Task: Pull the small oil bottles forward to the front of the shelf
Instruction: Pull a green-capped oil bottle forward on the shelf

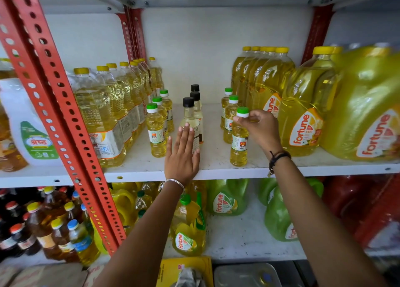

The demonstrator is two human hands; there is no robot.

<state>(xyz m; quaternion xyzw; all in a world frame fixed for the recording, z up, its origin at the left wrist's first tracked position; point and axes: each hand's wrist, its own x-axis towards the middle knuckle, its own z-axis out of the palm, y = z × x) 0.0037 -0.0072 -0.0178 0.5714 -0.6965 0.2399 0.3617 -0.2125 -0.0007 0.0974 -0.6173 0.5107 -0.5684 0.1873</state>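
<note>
Our two forearms reach up to the white metal shelf (216,170). Right hand (260,124) fingers pinch the green cap of the near right small oil bottle (239,144), upright smooth plastic. Left hand (183,154), fingers flat and together (holding nothing), lies before the black-capped bottle (190,118), the nearer hand to it.

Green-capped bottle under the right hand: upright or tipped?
Upright. The green-capped bottle stands on its base near the shelf edge, right hand gripping its cap.
</note>
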